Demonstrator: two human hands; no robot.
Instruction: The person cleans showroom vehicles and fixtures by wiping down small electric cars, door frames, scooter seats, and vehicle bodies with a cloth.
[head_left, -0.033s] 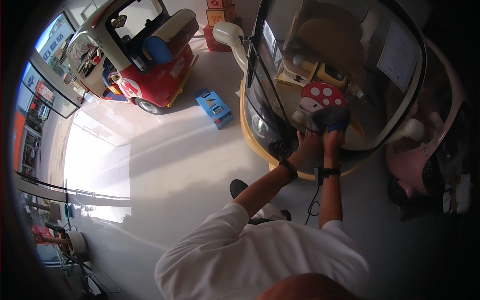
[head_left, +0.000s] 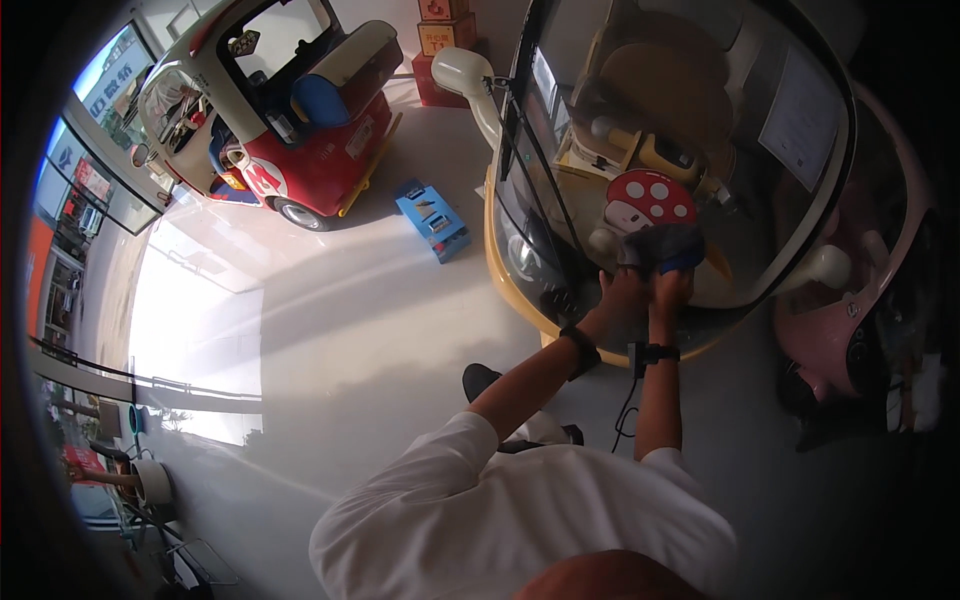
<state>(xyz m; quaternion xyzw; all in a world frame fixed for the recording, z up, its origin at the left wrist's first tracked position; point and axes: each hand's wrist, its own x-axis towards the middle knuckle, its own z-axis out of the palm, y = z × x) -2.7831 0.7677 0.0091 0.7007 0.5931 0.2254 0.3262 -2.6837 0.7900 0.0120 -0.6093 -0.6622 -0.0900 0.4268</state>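
Note:
A dark grey and blue cloth (head_left: 662, 247) lies bunched against the windshield (head_left: 575, 215) of a small cream-yellow covered vehicle (head_left: 497, 262). My right hand (head_left: 674, 289) is closed on the lower part of the cloth. Close beside it, my left hand (head_left: 622, 298) reaches to the cloth's lower left edge; its finger shapes are dim, and I cannot tell whether it grips. Just above the cloth shows a red mushroom figure (head_left: 651, 198) with white dots, partly covered by it. A long black wiper arm (head_left: 547, 180) slants across the glass to the left of my hands.
A pink vehicle (head_left: 823, 332) stands close on the right. To the left, a blue box (head_left: 433, 220) sits on the shiny floor, with a red and cream vehicle (head_left: 310, 165) behind it. The cream mirror (head_left: 463, 72) sticks out. A black cable (head_left: 622, 420) hangs from my right wrist.
Both hands and the cloth sit slightly lower in the picture, and more of the mushroom figure's lower part is covered. The whole view has shifted a little.

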